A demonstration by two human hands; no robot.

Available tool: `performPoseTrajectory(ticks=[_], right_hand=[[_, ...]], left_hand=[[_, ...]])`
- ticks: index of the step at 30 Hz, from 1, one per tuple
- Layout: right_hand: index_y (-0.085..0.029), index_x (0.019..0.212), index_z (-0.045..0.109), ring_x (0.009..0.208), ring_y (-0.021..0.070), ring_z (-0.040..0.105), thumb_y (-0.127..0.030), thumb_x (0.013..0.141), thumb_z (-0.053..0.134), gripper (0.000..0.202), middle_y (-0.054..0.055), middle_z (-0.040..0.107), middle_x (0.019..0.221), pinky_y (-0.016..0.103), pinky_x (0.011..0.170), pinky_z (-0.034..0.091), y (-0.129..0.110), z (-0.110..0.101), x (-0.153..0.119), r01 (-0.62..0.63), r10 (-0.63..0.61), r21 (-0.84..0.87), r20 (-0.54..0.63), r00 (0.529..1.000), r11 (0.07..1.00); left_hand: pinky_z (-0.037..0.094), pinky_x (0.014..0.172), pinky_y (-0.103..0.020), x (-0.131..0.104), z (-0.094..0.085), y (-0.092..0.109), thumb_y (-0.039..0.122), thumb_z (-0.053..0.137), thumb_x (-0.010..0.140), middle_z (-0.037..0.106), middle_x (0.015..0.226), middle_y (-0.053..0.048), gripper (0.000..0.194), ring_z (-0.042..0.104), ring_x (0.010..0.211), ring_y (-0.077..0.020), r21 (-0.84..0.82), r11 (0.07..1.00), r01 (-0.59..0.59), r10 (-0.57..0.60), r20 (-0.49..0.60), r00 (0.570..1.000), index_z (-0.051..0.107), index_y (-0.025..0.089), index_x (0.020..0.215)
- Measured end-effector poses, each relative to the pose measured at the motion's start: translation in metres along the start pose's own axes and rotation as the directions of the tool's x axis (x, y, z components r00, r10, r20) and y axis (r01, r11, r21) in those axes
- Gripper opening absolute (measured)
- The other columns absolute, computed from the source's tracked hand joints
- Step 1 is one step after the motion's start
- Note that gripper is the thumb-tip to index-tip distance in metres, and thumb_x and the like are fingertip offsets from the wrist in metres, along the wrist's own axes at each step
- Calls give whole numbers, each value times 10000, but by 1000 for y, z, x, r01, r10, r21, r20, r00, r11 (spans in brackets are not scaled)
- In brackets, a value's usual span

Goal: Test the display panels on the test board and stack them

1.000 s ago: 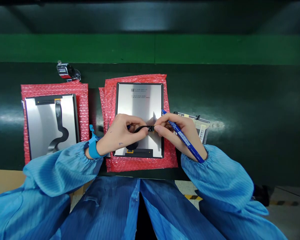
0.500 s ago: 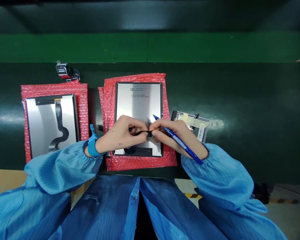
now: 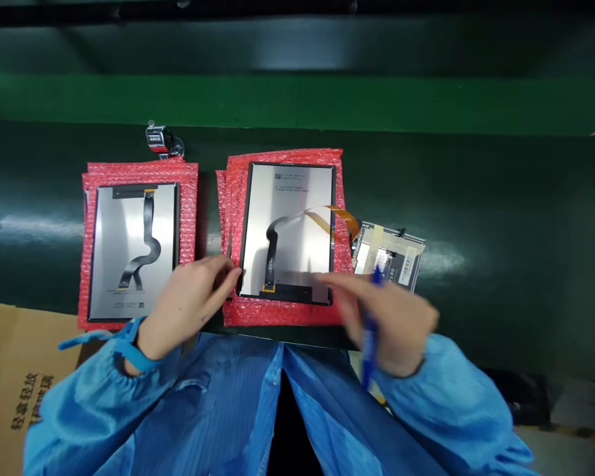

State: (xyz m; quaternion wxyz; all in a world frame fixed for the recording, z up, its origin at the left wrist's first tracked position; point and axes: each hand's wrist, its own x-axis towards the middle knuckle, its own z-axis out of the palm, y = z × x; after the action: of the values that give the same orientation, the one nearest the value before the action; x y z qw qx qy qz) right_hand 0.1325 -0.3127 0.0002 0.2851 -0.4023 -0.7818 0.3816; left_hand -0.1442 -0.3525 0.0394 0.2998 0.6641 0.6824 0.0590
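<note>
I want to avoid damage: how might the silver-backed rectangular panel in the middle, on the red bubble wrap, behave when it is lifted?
The silver-backed rectangular panel looks flat and straight-edged, so probably stiff. Its shiny back may be slippery. The black ribbon cable bends freely, so it would likely flop.

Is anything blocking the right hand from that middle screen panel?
Nothing visible blocks it: the right hand reaches over the lower right edge of the screen panel, though blur hides whether it touches. The blue pen sits in that hand; the orange ribbon arches farther up the picture.
</note>
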Motion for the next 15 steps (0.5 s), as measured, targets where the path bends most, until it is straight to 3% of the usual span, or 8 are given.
performPoseTrajectory(ticks=[3,5,7,10,12,15], right_hand=[[-149,1399,516,1334,329,517,-181,931,591,475,150,543,1432,513,1105,481,-4,43,-3,216,-201,-320,78,976,922],[-68,1462,416,1439,338,374,-171,939,555,550,202,425,1516,535,1163,411,-5,65,-1,241,-211,-405,116,970,882],[-58,1499,353,1451,333,351,-165,929,559,616,219,396,1530,522,1173,401,-5,78,2,227,-213,-438,82,974,870],[-73,1547,284,1431,347,380,-179,915,599,713,232,399,1522,516,1157,420,-7,83,4,228,-255,-482,10,967,846],[-112,1555,298,1406,334,424,-136,931,563,678,207,414,1519,485,1137,452,-7,79,3,230,-305,-497,-72,950,836],[-233,1534,375,1296,272,563,-62,943,509,629,103,487,1487,377,1071,527,-1,59,-4,199,-371,-480,-296,880,855]], left_hand=[[348,612,-308,-9,26,-5,438,417,985,630,736,-12,295,591,656,-200,-7,991,134,-134,-13,991,579,193,959],[335,622,-309,-9,34,-6,455,437,981,603,706,7,288,566,646,-191,-61,984,165,-166,-15,986,562,197,947],[334,629,-308,-9,34,-5,480,453,977,575,692,19,307,536,639,-172,-188,969,162,-161,21,987,555,200,900],[361,636,-291,-13,28,2,497,418,994,533,718,24,344,507,656,-144,-508,854,108,-98,46,994,531,208,843],[390,650,-280,-18,27,13,481,375,1012,536,748,16,349,514,683,-141,-651,759,1,7,10,1000,531,215,849],[438,756,-287,-18,32,28,422,341,1029,626,864,-18,341,587,820,-164,-640,746,-184,225,-19,974,587,213,921]])
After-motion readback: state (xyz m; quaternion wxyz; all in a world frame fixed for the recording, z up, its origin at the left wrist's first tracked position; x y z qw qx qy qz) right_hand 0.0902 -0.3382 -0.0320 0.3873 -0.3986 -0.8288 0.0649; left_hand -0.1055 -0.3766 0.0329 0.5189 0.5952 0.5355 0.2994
